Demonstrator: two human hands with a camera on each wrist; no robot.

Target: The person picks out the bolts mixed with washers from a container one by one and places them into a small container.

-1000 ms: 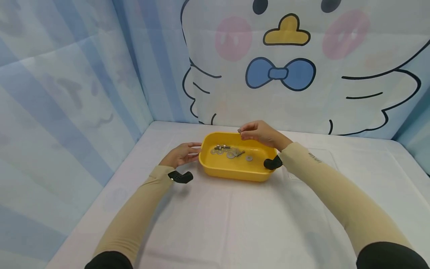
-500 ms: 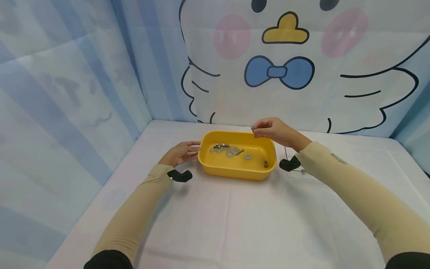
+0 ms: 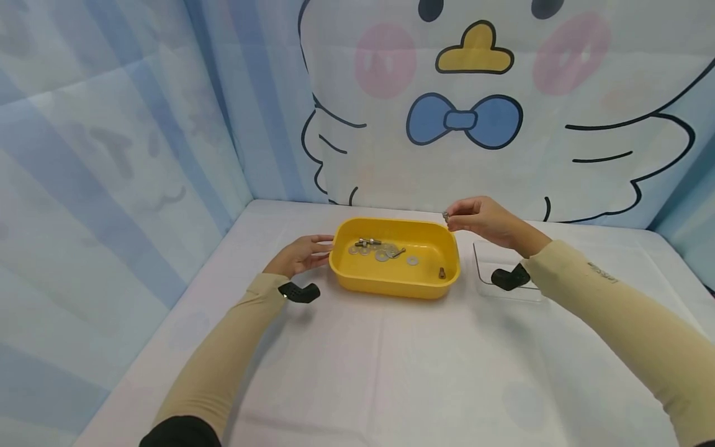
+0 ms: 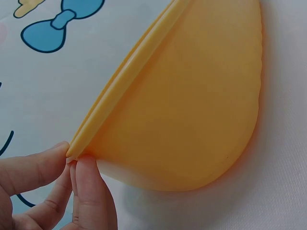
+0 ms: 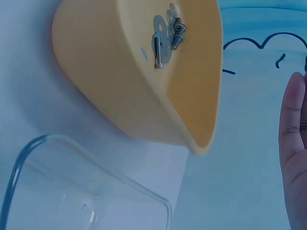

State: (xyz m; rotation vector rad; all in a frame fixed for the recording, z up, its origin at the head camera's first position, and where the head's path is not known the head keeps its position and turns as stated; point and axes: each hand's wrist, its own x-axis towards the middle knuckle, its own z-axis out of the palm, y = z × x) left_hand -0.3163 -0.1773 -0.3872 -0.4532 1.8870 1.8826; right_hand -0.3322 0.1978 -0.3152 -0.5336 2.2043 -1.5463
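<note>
A yellow tub (image 3: 391,289) stands on the white table, its left end rim pinched between the thumb and fingers of my left hand (image 3: 298,256). That grip on the rim shows up close in the left wrist view, where the tub wall (image 4: 192,96) fills the middle. My right hand (image 3: 485,217) is raised at the tub's back right corner and pinches a small grey metal fastener (image 3: 445,215), too small to tell which kind. Inside the tub lie several flat washers (image 5: 160,24) and bolts (image 5: 159,53), mostly towards its left. One short bolt (image 3: 442,273) lies apart at the right end.
A clear rectangular container (image 3: 476,264) stands on the table just right of the tub, partly covered by my right wrist and sleeve. Behind the table hangs a printed curtain (image 3: 391,167); another curtain (image 3: 128,186) runs along the left side.
My right hand has moved right with the small metal fastener, from above the tub to its right corner. The short bolt and more of the clear container have come into sight. My left hand stays put.
</note>
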